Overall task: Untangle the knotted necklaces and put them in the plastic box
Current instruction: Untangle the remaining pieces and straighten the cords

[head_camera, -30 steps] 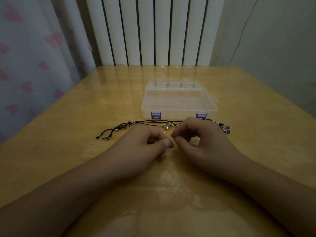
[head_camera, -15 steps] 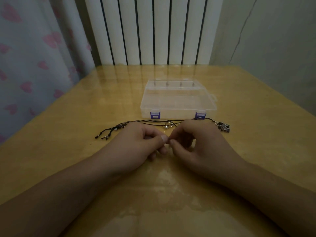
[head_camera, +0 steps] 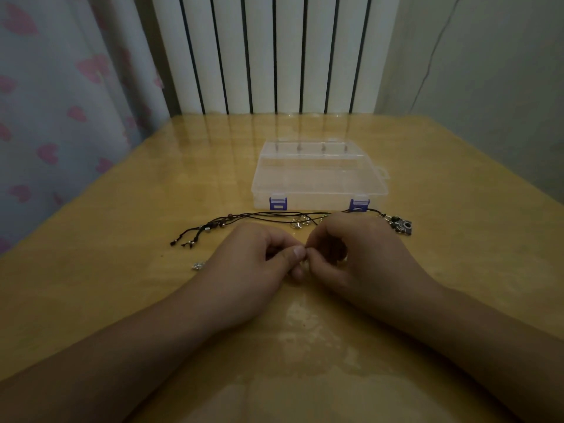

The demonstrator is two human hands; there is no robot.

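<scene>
Untangling is in hand at frame centre: the left hand [head_camera: 259, 254] and right hand [head_camera: 351, 251] are curled fingertip to fingertip, apparently pinching a fine strand; what is gripped cannot be resolved. The knotted necklaces [head_camera: 262, 219] are laid just above the hands, below the closed plastic box [head_camera: 317, 178]. Separation of the cords, then release of the purple latches [head_camera: 278, 203], is called for next. No legible writing is found

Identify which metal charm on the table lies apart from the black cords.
The small silver charm, alone left of the left hand. The camera-shaped charm and silver rings lie along the black cords.
</scene>
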